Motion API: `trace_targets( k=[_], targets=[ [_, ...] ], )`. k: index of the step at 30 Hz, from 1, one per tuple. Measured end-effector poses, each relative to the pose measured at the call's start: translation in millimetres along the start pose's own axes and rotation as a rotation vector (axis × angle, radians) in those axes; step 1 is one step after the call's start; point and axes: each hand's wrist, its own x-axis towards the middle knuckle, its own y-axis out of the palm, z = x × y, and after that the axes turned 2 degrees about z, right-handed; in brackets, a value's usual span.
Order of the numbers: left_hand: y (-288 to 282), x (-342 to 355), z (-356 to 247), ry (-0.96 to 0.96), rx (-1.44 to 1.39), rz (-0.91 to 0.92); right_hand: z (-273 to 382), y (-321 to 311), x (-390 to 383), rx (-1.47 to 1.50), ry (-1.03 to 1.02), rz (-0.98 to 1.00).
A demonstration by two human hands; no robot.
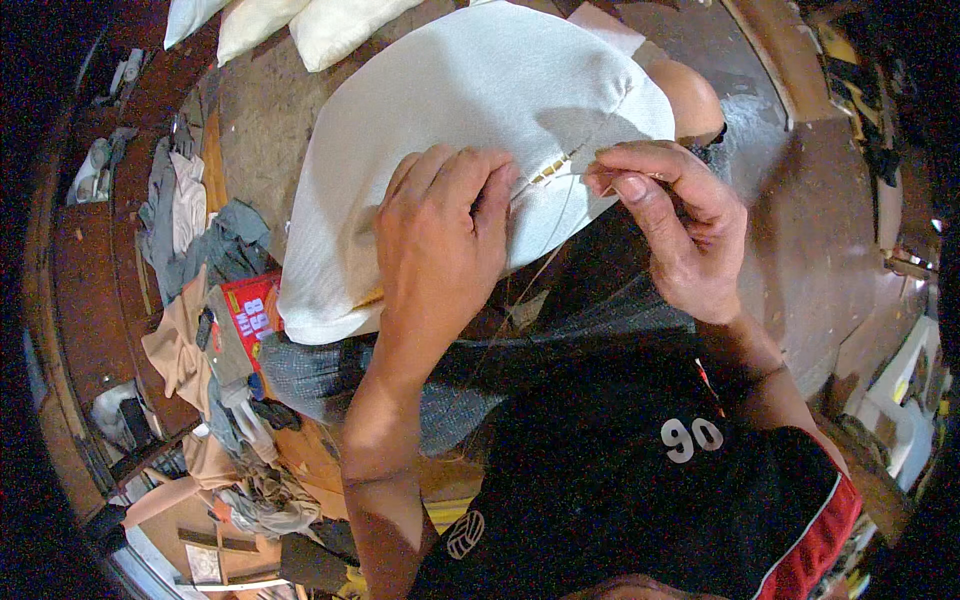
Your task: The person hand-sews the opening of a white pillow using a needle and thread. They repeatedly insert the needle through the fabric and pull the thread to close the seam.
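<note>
A large white stuffed cushion (450,90) lies across my lap. Along its right side runs a seam with a short gap (550,170), where yellowish-brown filling or stitching shows. My left hand (440,235) rests on the cushion beside this gap, its fingers curled and pinching the fabric at the seam. Just right of the gap, my right hand (690,220) is closed in a pinch on a thin thread. Whether a needle is between the fingertips is too small to tell. A length of thread (545,265) hangs from the seam toward my lap.
Several pale stuffed cushions (345,30) lie at the top left. Heaped clothes (235,240) and a red printed packet (250,310) are on my left. My bare knee (690,100) shows beyond the cushion. A white plastic object (900,390) stands far right.
</note>
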Motion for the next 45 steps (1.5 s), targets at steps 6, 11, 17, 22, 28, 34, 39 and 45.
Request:
trace_targets(
  k=[6, 11, 17, 22, 28, 34, 39, 45],
  targets=[
    [4.2, -2.3, 4.6, 0.032, -0.034, -0.051, -4.1, 7.9, 2.4, -0.156, -0.172, 0.022],
    [5.2, -3.9, 5.0, 0.027, -0.047, -0.059, -5.9, 14.2, 1.7, -0.18, -0.223, 0.001],
    [5.0, -4.0, 4.7, 0.038, -0.036, -0.073, -4.6, 14.8, 2.8, -0.21, -0.244, 0.019],
    [4.2, -3.8, 3.7, 0.024, -0.04, -0.055, -1.2, 15.1, 4.1, -0.238, -0.25, 0.023],
    [3.1, -4.2, 3.4, 0.014, -0.05, -0.055, -1.4, 15.1, 4.1, -0.266, -0.275, 0.027],
    [4.0, -4.5, 5.3, 0.06, -0.056, -0.08, -1.8, 14.9, 4.5, -0.297, -0.272, 0.026],
    [-2.2, -13.4, 11.4, 0.1, -0.223, -0.064, -1.8, 17.1, 3.3, -0.304, -0.268, -0.004],
    [-1.4, -13.4, 6.6, 0.048, -0.182, -0.063, -3.9, 20.4, 2.5, -0.289, -0.256, -0.055]
  ],
)
